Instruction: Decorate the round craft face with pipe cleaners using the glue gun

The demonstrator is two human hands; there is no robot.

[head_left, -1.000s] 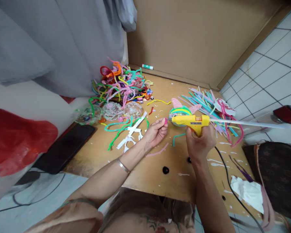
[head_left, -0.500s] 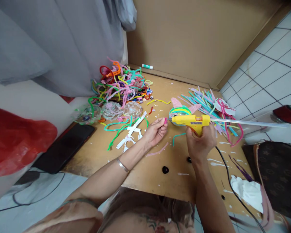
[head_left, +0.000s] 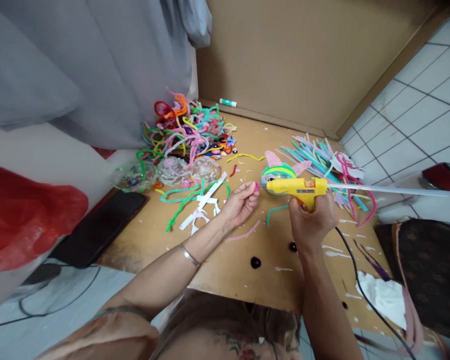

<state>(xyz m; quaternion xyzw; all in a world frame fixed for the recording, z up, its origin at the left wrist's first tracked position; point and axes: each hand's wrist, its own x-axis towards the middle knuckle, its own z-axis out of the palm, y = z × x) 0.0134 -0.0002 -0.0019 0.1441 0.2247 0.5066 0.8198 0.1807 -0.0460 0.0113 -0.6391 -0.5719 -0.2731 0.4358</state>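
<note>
**K:** Since the tiny pink piece (head_left: 256,187) sits right at the nozzle, that gap is the whole story. Piece is pinched between thumb and fingertip of the left hand (head_left: 240,203), the other fingers curled in loosely. Glue gun (head_left: 295,187) tip lies just to its right, touching or nearly so; can't tell which.

**M:** Gun axis?

**K:** Runs nearly level, left to right across the view, nozzle pointing left at the pinch. Clear glue stick (head_left: 382,190) sticks out the back, far to the right. Right hand (head_left: 310,220) is wrapped tight around the yellow grip from below, fingers closed on it. Trigger finger is hidden.

**M:** Which hand is nearer the workpiece?

**K:** Left hand holds the pink piece. The round craft piece (head_left: 278,173), with green and yellow rings and pink ears, lies just behind the nozzle, so both hands are close and the gun barrel is nearest.

**M:** Surface?

**K:** Brown board tabletop (head_left: 225,260), spattered with white glue drips. Two black beads (head_left: 255,262) lie near the front edge. White paper strips (head_left: 204,202) and green pipe cleaners (head_left: 180,200) are left of the left hand. A tangled pipe-cleaner pile (head_left: 189,127) sits at the back left, cut foam strips (head_left: 318,155) at the back right.

**M:** Room?

**K:** Black cord (head_left: 363,295) trails off the gun toward the right front. Phone (head_left: 101,227) lies at the left edge, a crumpled tissue (head_left: 382,297) front right. Cardboard wall behind, tiled floor at right.
</note>
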